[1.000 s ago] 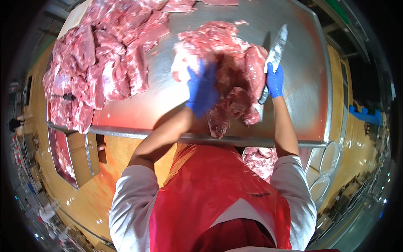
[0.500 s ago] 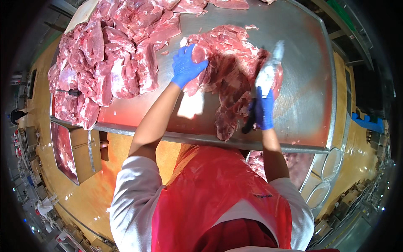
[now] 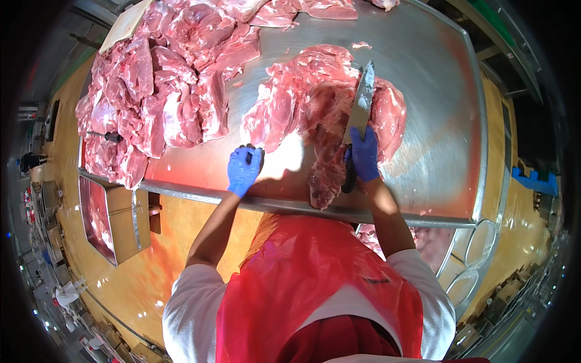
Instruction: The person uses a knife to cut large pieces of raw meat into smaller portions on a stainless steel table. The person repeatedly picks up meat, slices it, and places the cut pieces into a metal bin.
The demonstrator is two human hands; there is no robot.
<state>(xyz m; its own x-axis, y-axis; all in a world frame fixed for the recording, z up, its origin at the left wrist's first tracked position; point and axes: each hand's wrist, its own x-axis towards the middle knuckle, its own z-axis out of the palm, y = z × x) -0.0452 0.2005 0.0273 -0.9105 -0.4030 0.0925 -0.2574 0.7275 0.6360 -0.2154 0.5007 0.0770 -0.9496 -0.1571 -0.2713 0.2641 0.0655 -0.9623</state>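
A large piece of raw meat [image 3: 287,103] lies spread on the metal table [image 3: 433,121]. My right hand [image 3: 365,154], in a blue glove, is closed around the dark handle of a knife [image 3: 361,100]. The blade points away from me and lies over the right part of the meat, where a rounded lobe [image 3: 388,112] bulges out beside it. My left hand [image 3: 243,170], also gloved in blue, has its fingers curled just below the meat's near left end. Something dark shows at those fingers; whether it is an object or shadow I cannot tell.
A heap of raw meat cuts [image 3: 160,91] covers the table's left side, with a dark-handled tool [image 3: 112,137] lying on it. A metal bin [image 3: 115,221] stands below the left edge. More meat [image 3: 370,238] sits in a container under the near edge.
My left hand has let go of the meat's upper left part and come nearer to me. The meat now spreads farther left. The knife has moved left, over the meat.
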